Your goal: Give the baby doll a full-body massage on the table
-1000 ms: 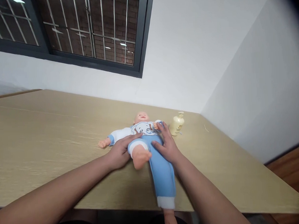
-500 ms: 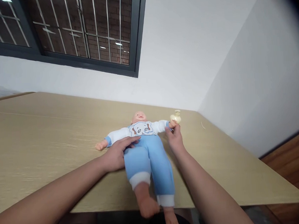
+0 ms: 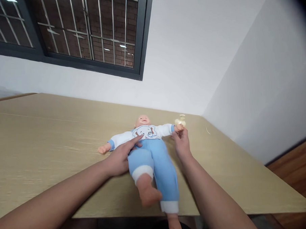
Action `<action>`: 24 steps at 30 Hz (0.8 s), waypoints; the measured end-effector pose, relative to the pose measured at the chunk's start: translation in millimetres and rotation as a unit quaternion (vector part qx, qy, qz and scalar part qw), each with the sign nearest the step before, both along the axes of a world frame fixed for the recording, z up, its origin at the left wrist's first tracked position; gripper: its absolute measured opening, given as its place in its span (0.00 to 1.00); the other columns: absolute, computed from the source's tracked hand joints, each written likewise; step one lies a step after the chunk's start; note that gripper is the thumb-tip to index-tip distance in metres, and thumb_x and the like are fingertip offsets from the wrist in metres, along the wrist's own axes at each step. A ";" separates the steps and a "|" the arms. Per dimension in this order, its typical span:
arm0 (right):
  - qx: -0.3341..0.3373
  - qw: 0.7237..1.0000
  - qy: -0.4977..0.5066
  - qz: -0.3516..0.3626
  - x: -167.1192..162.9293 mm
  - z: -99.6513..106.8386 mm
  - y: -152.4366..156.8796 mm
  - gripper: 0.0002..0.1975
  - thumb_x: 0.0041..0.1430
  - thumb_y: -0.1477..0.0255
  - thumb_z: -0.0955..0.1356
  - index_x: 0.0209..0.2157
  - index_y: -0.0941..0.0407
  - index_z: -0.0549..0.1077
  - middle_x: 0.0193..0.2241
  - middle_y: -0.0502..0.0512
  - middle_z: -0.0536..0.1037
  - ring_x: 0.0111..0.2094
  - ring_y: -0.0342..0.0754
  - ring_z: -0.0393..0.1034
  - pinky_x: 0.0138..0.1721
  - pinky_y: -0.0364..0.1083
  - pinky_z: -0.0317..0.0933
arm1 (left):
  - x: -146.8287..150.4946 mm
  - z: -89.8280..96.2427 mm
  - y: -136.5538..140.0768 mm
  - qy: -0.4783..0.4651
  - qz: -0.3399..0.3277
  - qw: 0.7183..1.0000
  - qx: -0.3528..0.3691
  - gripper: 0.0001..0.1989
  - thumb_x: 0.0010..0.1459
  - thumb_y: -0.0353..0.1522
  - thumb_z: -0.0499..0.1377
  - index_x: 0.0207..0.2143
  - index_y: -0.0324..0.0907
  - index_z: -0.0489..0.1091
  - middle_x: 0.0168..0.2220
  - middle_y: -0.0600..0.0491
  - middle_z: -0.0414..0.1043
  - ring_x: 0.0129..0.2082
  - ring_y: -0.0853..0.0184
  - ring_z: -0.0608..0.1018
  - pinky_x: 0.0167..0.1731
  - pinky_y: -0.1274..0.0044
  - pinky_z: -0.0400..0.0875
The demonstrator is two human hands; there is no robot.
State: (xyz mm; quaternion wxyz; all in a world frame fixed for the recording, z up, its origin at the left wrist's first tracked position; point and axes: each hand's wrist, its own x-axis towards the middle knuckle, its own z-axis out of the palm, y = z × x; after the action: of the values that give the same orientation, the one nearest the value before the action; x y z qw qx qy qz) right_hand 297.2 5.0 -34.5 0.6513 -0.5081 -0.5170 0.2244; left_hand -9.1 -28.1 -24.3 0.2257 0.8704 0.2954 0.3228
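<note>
A baby doll [image 3: 165, 168] lies face up on the table, its head away from me and its feet over the near edge. It wears a white top with an elephant face and light blue trousers. My left hand [image 3: 120, 158] grips the doll at the hip and upper thigh, fingers across its waist; that leg is raised and bent. My right hand [image 3: 182, 143] pinches the doll's outstretched hand [image 3: 179, 127], with some fingertips hidden. Just behind that small hand stands a cream pump bottle [image 3: 182, 120], partly covered by it.
The doll lies on a pale wood table [image 3: 54, 132]. White walls [image 3: 181, 59] meet in a corner behind it. A dark-framed barred window [image 3: 88, 33] is at upper left. A thin pale strand [image 3: 207, 130] lies to the right.
The doll's raised leg has bent further, its foot lifting toward the body. My left fingers have slid slightly up the doll's front. My right hand stays at the doll's hand.
</note>
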 end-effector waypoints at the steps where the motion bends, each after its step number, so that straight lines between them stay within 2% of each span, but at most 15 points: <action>1: 0.034 0.998 -0.054 0.022 -8.6 3.9 -6.4 0.32 0.57 0.63 0.69 0.62 0.51 0.59 0.61 0.60 0.66 0.60 0.55 0.63 0.54 0.53 0.66 | 1.1 -1.4 1.2 -0.016 0.009 1.000 -0.005 0.42 0.57 0.32 0.62 0.70 0.49 0.46 0.57 0.46 0.68 0.51 0.58 0.75 0.52 0.65 0.71; 4: 0.070 0.969 -0.221 0.086 -30.0 12.1 -22.9 0.34 0.59 0.64 0.69 0.65 0.48 0.57 0.66 0.58 0.60 0.65 0.56 0.56 0.61 0.58 0.59 | 5.7 -2.9 4.1 -0.058 0.016 0.998 0.002 0.37 0.58 0.33 0.62 0.68 0.47 0.53 0.57 0.46 0.70 0.52 0.57 0.76 0.53 0.64 0.70; 7: 0.063 0.933 -0.342 0.090 -38.4 14.7 -30.7 0.33 0.59 0.62 0.69 0.64 0.47 0.61 0.67 0.57 0.58 0.68 0.58 0.50 0.67 0.62 0.48 | 11.3 -1.5 5.1 -0.081 0.001 0.996 0.026 0.24 0.60 0.33 0.60 0.59 0.46 0.67 0.54 0.46 0.72 0.52 0.58 0.76 0.54 0.64 0.70; 10: 0.044 0.912 -0.397 0.092 -38.7 15.0 -31.8 0.28 0.60 0.62 0.69 0.61 0.47 0.66 0.67 0.56 0.58 0.68 0.59 0.50 0.67 0.62 0.48 | 16.3 -0.9 4.4 -0.080 -0.019 0.996 0.036 0.15 0.61 0.32 0.59 0.51 0.45 0.73 0.50 0.48 0.76 0.50 0.60 0.77 0.54 0.66 0.70; 13: 0.035 0.905 -0.413 0.095 -38.9 14.6 -31.0 0.26 0.59 0.63 0.69 0.60 0.45 0.68 0.66 0.55 0.59 0.68 0.59 0.51 0.66 0.62 0.49 | 18.0 -2.5 3.7 -0.070 -0.029 0.996 0.045 0.15 0.62 0.32 0.58 0.51 0.46 0.73 0.51 0.49 0.76 0.51 0.60 0.77 0.54 0.66 0.70; 16: 0.034 0.924 -0.372 0.082 -37.9 12.0 -27.5 0.30 0.57 0.64 0.70 0.61 0.47 0.65 0.66 0.57 0.60 0.67 0.59 0.52 0.66 0.62 0.49 | 14.7 -2.8 3.6 -0.057 -0.019 0.997 0.044 0.19 0.61 0.33 0.59 0.55 0.46 0.70 0.52 0.48 0.74 0.51 0.59 0.76 0.53 0.65 0.70; 19: 0.020 0.965 -0.258 0.042 -29.8 6.8 -17.2 0.31 0.57 0.62 0.70 0.62 0.48 0.62 0.62 0.58 0.66 0.62 0.57 0.62 0.61 0.59 0.59 | 8.8 1.5 3.6 -0.027 -0.033 0.998 0.044 0.24 0.58 0.31 0.61 0.58 0.47 0.67 0.53 0.48 0.73 0.53 0.58 0.75 0.55 0.64 0.69; 22: -0.042 0.994 -0.104 -0.018 -14.6 -0.9 -1.8 0.30 0.56 0.59 0.70 0.58 0.50 0.63 0.53 0.58 0.73 0.52 0.53 0.71 0.51 0.54 0.68 | 3.6 7.1 1.9 0.012 -0.060 0.997 0.046 0.27 0.56 0.30 0.63 0.58 0.50 0.67 0.58 0.48 0.68 0.58 0.56 0.71 0.59 0.62 0.64; 24: -0.095 0.995 0.005 -0.025 -4.3 -6.8 7.4 0.28 0.55 0.58 0.70 0.55 0.51 0.64 0.47 0.56 0.77 0.44 0.51 0.75 0.43 0.51 0.72 | 1.4 9.2 -0.6 0.038 -0.065 0.996 0.038 0.27 0.54 0.30 0.64 0.58 0.51 0.68 0.61 0.48 0.64 0.60 0.55 0.69 0.60 0.62 0.64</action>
State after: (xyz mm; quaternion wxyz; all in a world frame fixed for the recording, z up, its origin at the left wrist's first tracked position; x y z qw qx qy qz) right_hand 292.9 12.5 -41.2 0.6079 -0.5793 -0.4772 0.2592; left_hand -7.7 -28.7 -15.1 0.2015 0.9073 0.2340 0.2855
